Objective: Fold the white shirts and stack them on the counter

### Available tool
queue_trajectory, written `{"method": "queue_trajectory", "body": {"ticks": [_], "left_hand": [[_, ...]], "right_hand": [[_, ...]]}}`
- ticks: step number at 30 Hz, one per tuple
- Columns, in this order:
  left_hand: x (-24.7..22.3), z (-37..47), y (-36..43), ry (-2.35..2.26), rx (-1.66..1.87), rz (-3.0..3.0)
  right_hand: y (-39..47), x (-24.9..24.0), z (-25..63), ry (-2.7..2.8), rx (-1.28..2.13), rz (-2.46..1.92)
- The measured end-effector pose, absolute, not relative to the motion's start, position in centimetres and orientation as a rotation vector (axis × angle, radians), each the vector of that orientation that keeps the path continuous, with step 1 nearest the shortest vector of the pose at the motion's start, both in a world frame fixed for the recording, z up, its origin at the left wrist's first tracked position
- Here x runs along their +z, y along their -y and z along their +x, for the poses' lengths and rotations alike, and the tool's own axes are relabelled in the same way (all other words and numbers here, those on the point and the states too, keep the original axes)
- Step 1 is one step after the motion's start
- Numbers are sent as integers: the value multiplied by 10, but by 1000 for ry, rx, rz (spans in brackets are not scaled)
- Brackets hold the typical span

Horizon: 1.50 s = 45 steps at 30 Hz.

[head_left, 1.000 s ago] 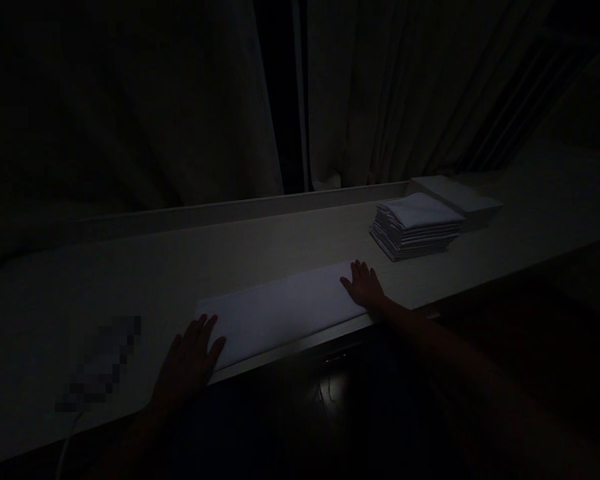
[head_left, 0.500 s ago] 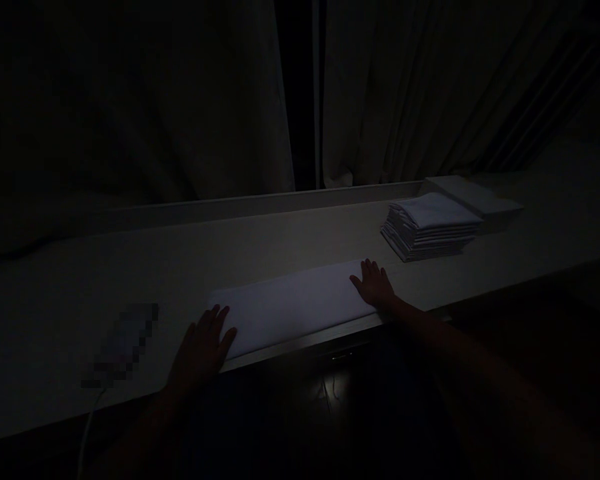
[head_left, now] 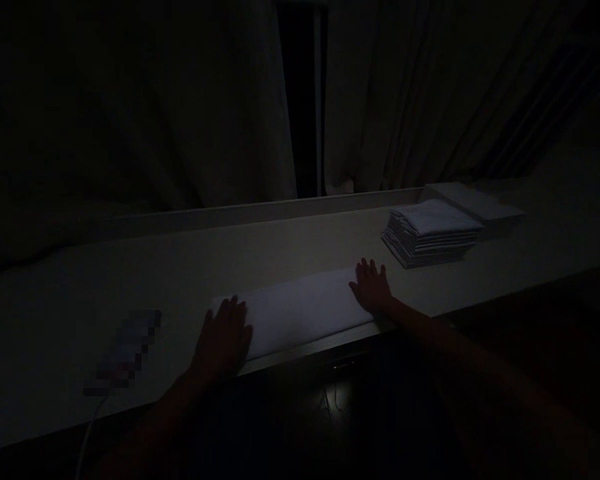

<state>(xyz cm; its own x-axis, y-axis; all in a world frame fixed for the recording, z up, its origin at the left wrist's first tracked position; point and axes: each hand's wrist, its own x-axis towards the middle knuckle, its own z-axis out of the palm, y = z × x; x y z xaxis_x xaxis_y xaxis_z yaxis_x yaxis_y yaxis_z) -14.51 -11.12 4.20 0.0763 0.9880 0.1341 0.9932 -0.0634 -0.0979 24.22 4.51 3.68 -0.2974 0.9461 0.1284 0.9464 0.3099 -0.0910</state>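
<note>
A white cloth (head_left: pixel 300 312), folded into a long flat strip, lies along the front of the pale desk (head_left: pixel 260 253). Flat on its left end rests my left hand (head_left: pixel 225 337), fingers stretched out and the thumb toward the middle. My right hand (head_left: pixel 373 287) presses down on the right end with its fingers spread. Neither hand grips anything. Dim light hides the finer texture of the cloth. Beyond my right hand stands a neat stack of folded white cloths (head_left: pixel 433 233).
Behind the stack sits a pale box (head_left: pixel 475 200). At the left lies a blurred-out device (head_left: pixel 123 353) with a white cable (head_left: pixel 87 430) running off the front edge. A low ledge (head_left: pixel 260 212) and dark curtains (head_left: pixel 380 100) line the back.
My left hand has slid to the right, further onto the cloth's left end. The right hand has shifted slightly left. The view has tilted up a little.
</note>
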Motion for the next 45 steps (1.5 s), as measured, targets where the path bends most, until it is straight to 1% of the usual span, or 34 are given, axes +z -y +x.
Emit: {"method": "queue_trajectory", "body": {"ticks": [2,5,8,10,13,16,18,22,25,27,29,32,35,38,41,45], "left_hand": [[48,-103,92,1915,-80,-2360],[46,-46,62,1897,-128,-2464],[36,-33,44,1925,-142,-2464],[30,-56,42,1982,-148,-2410],[23,-119,45,2160,-153,-2248],[13,-176,49,2161,-121,-2267],[5,-198,48,2181,-144,-2232],[-5,-208,45,2204,-242,-2164],[0,-213,57,2167,-348,-2103],[6,-222,78,2035,-392,-2139],[9,-231,108,1875,-362,-2251],[4,-240,152,1783,-262,-2359],[-6,-241,175,1759,-220,-2376],[-10,-240,180,1778,-233,-2363],[-4,-241,181,1835,-244,-2406],[17,-241,193,1956,-243,-2443]], "right_hand": [[-34,45,210,2462,-56,-1555],[-15,45,154,2670,132,-1212],[-7,38,129,2705,238,-1179],[-13,35,140,2670,262,-1249],[-33,36,184,2638,269,-1343],[-54,33,231,2593,238,-1470],[-65,28,252,2549,218,-1542],[-75,23,266,2527,239,-1571],[-68,31,271,2522,192,-1519],[-54,38,281,2551,116,-1388],[-33,42,297,2633,86,-1212],[0,37,327,2753,166,-1064],[22,26,348,2769,250,-1104],[30,20,356,2737,273,-1161],[35,19,358,2714,287,-1157],[47,14,360,2586,287,-1169]]}}
